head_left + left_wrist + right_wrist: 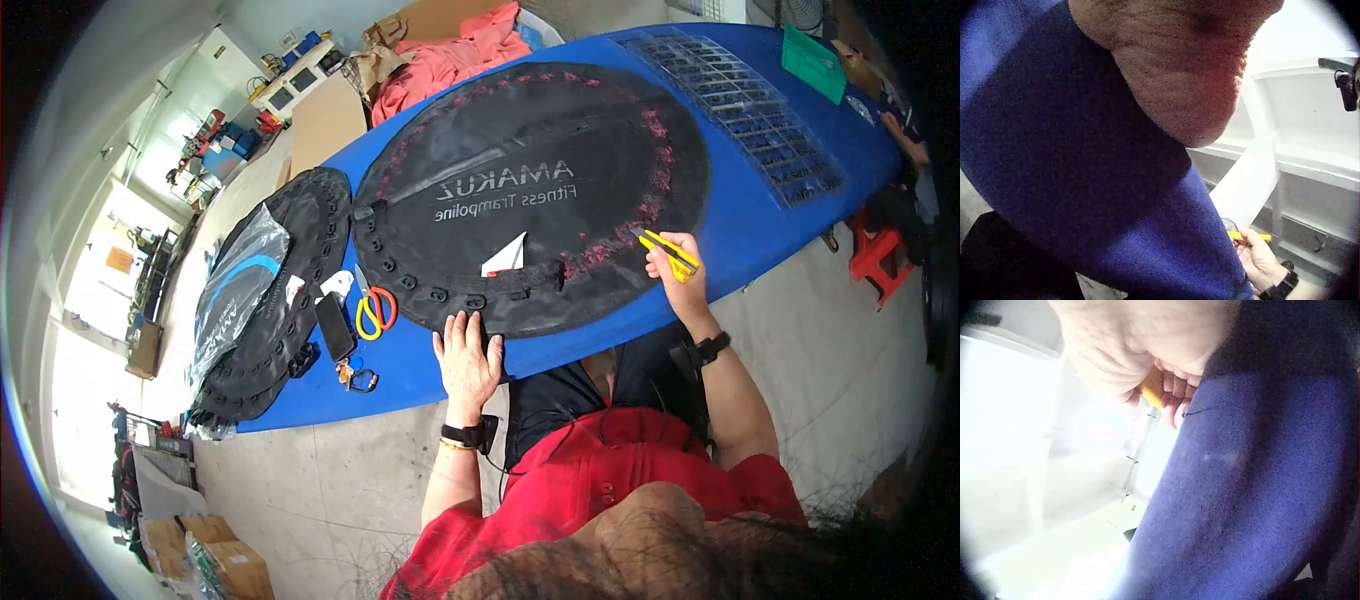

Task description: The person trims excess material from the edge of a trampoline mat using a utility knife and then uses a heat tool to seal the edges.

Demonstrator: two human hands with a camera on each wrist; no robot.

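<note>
A large round black mat [590, 130] with mirrored lettering and a ring of pink marks lies on the blue table. Along its near-left rim runs a row of black loops, and a white triangular piece [505, 257] rests on it. The left hand [468, 368] lies flat at the mat's near edge, fingers straight. Above the mat's right edge the right hand [682, 275] grips a yellow cutter [672, 256], its tip toward the pink marks. The cutter's yellow body [1152, 389] shows among the curled fingers in the right wrist view.
Left of the mat lie orange-and-yellow scissors [372, 312], a black phone [335, 326], keys [352, 374] and a second black mat [322, 210] under a plastic bag [240, 285]. A clear grid sheet [735, 110] and green basket [813, 64] are at the right. A red stool [878, 262] stands beyond.
</note>
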